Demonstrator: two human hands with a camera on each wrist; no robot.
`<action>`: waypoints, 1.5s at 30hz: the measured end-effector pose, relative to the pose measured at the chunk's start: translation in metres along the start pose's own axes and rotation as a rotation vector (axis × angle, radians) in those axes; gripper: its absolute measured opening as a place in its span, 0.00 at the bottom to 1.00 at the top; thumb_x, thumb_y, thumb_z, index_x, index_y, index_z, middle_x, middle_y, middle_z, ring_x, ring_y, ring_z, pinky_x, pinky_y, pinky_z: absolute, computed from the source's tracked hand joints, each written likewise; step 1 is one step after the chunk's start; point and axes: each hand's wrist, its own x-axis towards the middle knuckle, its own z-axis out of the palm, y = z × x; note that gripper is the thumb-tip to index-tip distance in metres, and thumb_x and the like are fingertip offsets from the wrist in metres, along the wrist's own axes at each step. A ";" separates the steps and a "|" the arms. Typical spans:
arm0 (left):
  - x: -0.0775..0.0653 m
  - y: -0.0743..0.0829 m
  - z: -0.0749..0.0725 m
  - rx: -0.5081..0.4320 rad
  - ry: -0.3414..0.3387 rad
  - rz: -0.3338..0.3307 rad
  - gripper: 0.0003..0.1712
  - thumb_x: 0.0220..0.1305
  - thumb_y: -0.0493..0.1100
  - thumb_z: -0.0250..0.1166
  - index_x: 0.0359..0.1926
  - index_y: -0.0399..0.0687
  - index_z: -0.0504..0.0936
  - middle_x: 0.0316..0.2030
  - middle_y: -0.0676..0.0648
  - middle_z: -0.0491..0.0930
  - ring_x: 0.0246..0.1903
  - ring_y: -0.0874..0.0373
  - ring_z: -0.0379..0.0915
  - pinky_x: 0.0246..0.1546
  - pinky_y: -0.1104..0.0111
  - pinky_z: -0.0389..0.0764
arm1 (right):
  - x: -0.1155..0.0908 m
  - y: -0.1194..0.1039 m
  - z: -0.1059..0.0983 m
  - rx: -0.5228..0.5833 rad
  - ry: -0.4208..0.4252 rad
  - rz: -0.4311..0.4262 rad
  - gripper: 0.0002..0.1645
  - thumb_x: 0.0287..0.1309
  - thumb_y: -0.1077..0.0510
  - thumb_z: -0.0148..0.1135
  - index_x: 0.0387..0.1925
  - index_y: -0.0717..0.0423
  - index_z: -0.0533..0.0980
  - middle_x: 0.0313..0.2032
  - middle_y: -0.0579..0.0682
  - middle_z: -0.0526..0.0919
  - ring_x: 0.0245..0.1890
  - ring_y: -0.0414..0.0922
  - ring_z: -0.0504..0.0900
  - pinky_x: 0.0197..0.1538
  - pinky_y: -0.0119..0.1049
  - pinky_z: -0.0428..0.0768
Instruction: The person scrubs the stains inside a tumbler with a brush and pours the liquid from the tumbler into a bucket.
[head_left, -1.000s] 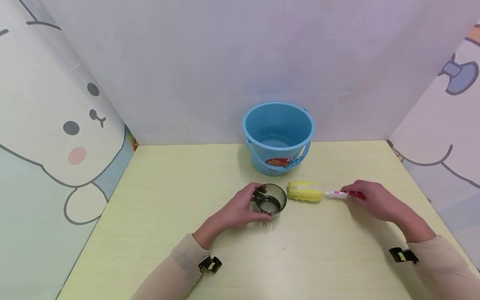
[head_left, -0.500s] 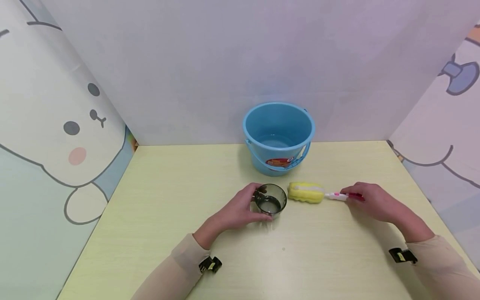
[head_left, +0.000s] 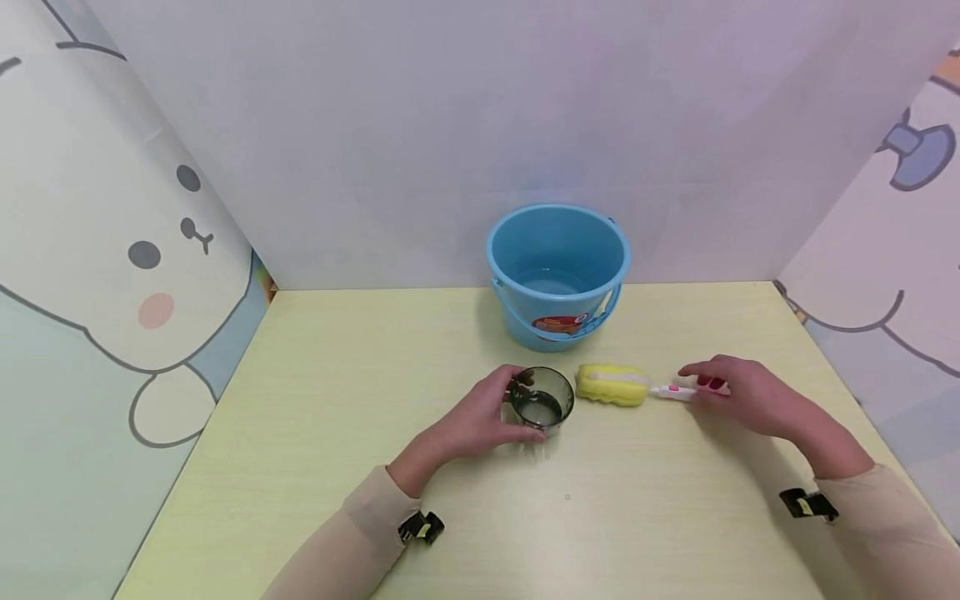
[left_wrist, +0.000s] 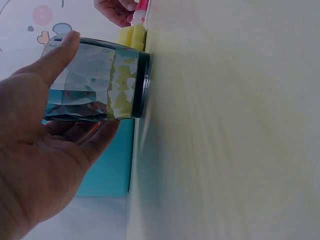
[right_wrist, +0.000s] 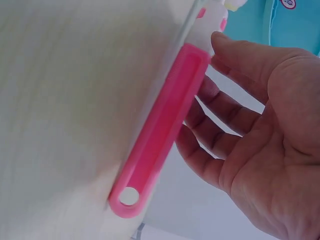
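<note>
My left hand [head_left: 480, 415] grips a dark tinted glass cup [head_left: 551, 414] by its side, thumb near and fingers on the far side. The cup [left_wrist: 95, 82] stands upright on the table in the left wrist view. To its right lies a sponge bottle brush with a yellow sponge head [head_left: 611, 385] and a white-and-pink handle [right_wrist: 160, 130]. My right hand [head_left: 750, 398] is beside that handle, thumb lifted and fingers loosely bent. In the right wrist view the right hand [right_wrist: 270, 130] is not closed round the handle; whether its fingertips touch the far side is hidden.
A blue bucket [head_left: 558, 315] with its handle hanging at the front stands behind the cup and brush, near the back wall [head_left: 375, 150]. Cartoon-printed panels flank the pale wooden table [head_left: 337, 367] on both sides.
The right hand has loosened from the brush handle and its fingers have risen a little. The brush has shifted only very slightly. My left hand and the cup have stayed in place.
</note>
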 end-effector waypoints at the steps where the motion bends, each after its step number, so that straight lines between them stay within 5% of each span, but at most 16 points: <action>1: 0.000 0.000 0.000 0.001 0.000 0.000 0.51 0.56 0.52 0.85 0.74 0.46 0.66 0.64 0.49 0.75 0.63 0.54 0.72 0.66 0.61 0.77 | 0.001 -0.001 -0.002 0.002 0.001 0.003 0.22 0.62 0.63 0.75 0.58 0.58 0.84 0.40 0.42 0.83 0.39 0.43 0.81 0.42 0.43 0.84; 11: 0.000 0.000 -0.001 0.001 0.000 0.000 0.51 0.56 0.53 0.85 0.74 0.47 0.66 0.64 0.49 0.75 0.63 0.55 0.72 0.66 0.61 0.76 | 0.013 -0.014 -0.028 -0.013 0.068 0.001 0.27 0.64 0.61 0.75 0.63 0.60 0.81 0.45 0.51 0.85 0.43 0.47 0.82 0.46 0.50 0.86; 21: 0.000 0.000 0.000 0.001 -0.002 0.000 0.52 0.56 0.53 0.85 0.74 0.47 0.66 0.64 0.50 0.74 0.63 0.55 0.72 0.66 0.61 0.77 | 0.036 -0.030 -0.058 0.050 0.109 0.067 0.28 0.72 0.55 0.70 0.68 0.59 0.77 0.48 0.53 0.85 0.44 0.51 0.85 0.42 0.32 0.84; 34: -0.001 0.002 0.000 -0.005 -0.002 -0.015 0.52 0.56 0.53 0.85 0.74 0.47 0.66 0.65 0.50 0.74 0.64 0.54 0.72 0.66 0.61 0.76 | 0.073 -0.055 -0.088 0.161 0.118 0.197 0.33 0.77 0.48 0.63 0.75 0.55 0.71 0.54 0.62 0.84 0.46 0.57 0.87 0.35 0.37 0.84; 45: -0.001 0.001 0.000 0.003 -0.001 -0.003 0.51 0.56 0.53 0.84 0.74 0.47 0.66 0.64 0.49 0.75 0.64 0.54 0.73 0.66 0.62 0.77 | 0.103 -0.068 -0.101 0.324 0.109 0.234 0.35 0.78 0.45 0.60 0.78 0.55 0.67 0.57 0.63 0.80 0.46 0.54 0.88 0.44 0.27 0.84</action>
